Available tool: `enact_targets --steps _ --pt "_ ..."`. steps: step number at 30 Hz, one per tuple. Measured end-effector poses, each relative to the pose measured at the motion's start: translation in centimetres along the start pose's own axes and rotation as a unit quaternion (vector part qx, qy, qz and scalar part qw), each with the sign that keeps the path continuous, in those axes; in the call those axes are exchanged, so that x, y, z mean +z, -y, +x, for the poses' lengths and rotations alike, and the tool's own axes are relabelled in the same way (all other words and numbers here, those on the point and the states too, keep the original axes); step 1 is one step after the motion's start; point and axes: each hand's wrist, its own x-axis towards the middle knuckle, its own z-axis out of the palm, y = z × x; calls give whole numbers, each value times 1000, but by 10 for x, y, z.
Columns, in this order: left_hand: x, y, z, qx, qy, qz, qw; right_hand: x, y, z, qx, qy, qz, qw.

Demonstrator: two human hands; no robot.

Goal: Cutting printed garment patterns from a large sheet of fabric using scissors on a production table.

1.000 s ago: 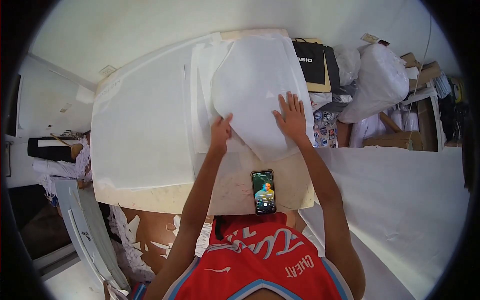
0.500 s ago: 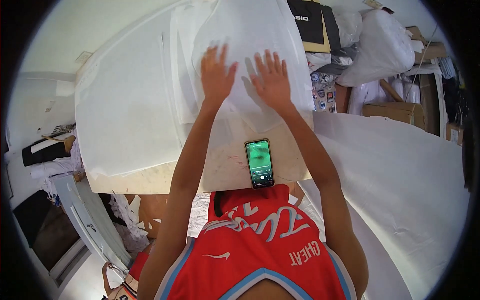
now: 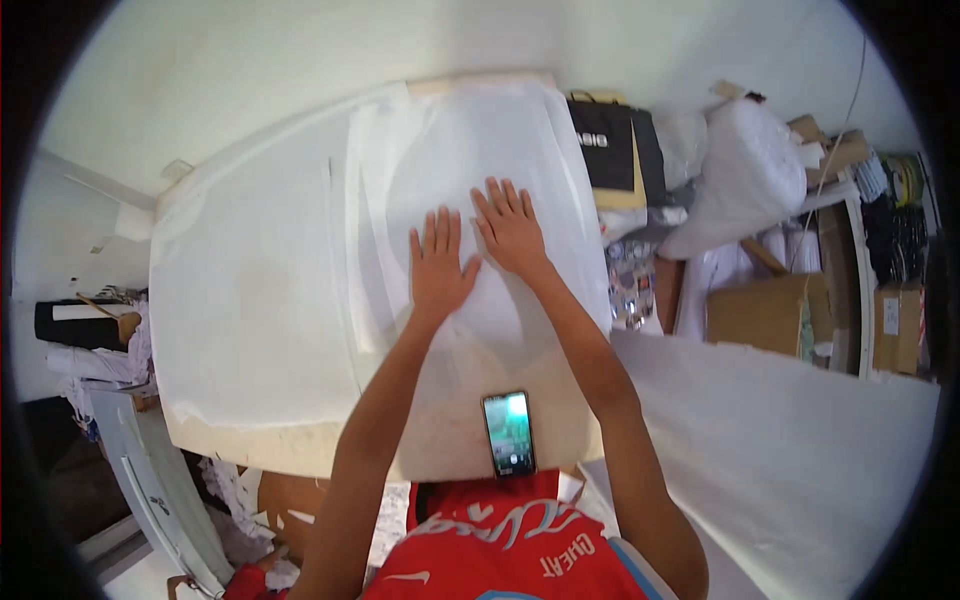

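Note:
Large sheets of thin white material [image 3: 480,130], fabric or paper, lie layered on the table before me. My left hand [image 3: 438,272] rests on the top sheet with its fingers spread and pointing away from me. A little farther off and to its right, my right hand [image 3: 512,232] lies flat on the same sheet, fingers apart. Neither hand holds anything. Nearer to me, a phone [image 3: 509,434] with a lit greenish screen lies by the table's front edge.
Another wide white sheet [image 3: 255,290] covers the table's left part. A pale sheet [image 3: 770,440] spreads on the right. At the back right are a black bag [image 3: 603,145], a plastic-wrapped roll [image 3: 750,165] and a cardboard box [image 3: 765,312]. A white wall rises behind.
My view has tilted up, so the table's far edge and the wall now show. The hands, blurred before, now lie flat, with the right one farther out than the left.

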Motion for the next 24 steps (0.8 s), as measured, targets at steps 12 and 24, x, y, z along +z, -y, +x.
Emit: enact_targets --steps 12,24 --pt "-18 2 4 -25 48 -14 998 29 -41 161 7 57 -61 996" --pt "-17 11 -3 -75 34 -35 996 38 17 102 -211 144 100 962"
